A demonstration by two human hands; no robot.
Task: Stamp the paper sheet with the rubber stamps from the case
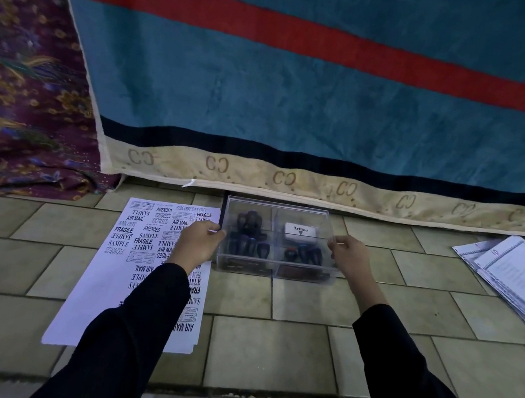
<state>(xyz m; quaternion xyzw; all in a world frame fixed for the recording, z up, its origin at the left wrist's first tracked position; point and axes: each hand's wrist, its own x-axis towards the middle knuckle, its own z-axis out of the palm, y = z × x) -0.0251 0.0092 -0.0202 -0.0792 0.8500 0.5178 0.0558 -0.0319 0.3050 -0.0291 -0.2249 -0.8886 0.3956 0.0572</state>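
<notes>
A clear plastic case (pixel 273 269) stands on the tiled floor, its see-through lid resting on top. Inside lie several dark rubber stamps (pixel 246 235) and a white Artline ink pad (pixel 300 232). My left hand (pixel 197 244) pinches the lid's left edge, and my right hand (pixel 349 256) pinches its right edge. To the left of the case lies the white paper sheet (pixel 132 270), covered with black stamped words such as FRAGILE, SAMPLE and AIR MAIL. My left forearm hides part of the sheet.
A teal blanket (pixel 293 92) with a red stripe hangs just behind the case. Purple patterned cloth (pixel 29 89) lies at the far left. A stack of printed papers (pixel 511 272) sits on the floor at the right. Bare tiles (pixel 269 351) stretch in front of the case.
</notes>
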